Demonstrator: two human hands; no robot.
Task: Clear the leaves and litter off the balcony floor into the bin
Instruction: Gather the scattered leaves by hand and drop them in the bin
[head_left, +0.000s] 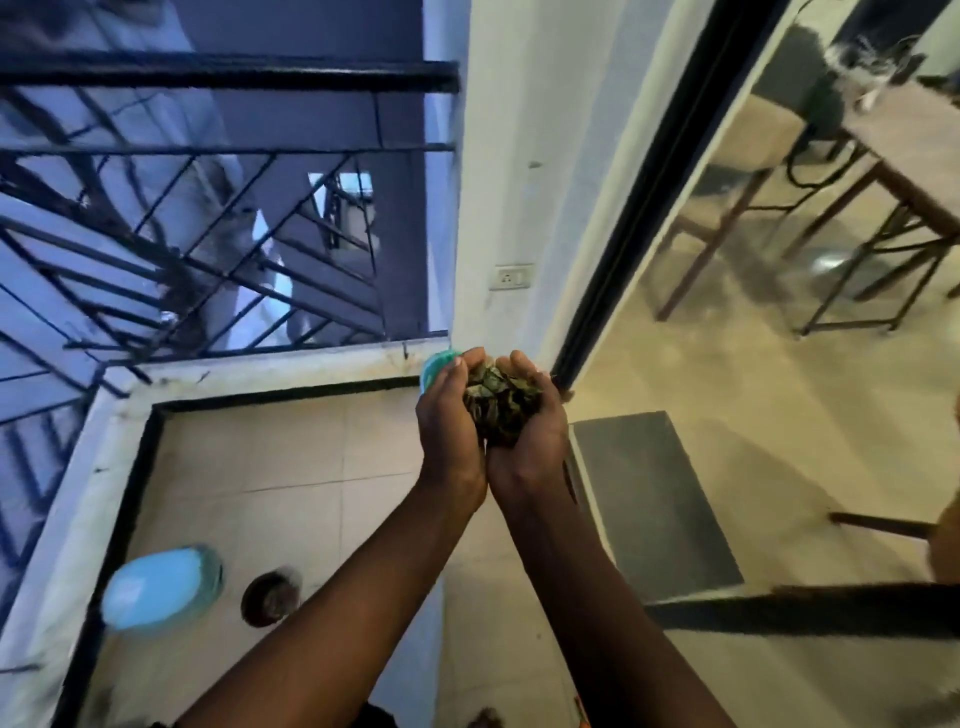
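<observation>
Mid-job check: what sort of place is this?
Probably a home balcony: black metal railing along the edge, tiled floor, glass door into a room. Left hand and right hand cup leaves.

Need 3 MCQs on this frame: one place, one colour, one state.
1. Where are the leaves? A on the floor; B between the left hand and right hand; C on a mat.
2. The railing is: A white; B black; C red.
3. Both hands are: A empty; B curled round the leaves; C gripping a broom.
Answers: 1 B, the pile sits in the cupped palms; 2 B, its bars are black; 3 B, the fingers wrap the pile.
</observation>
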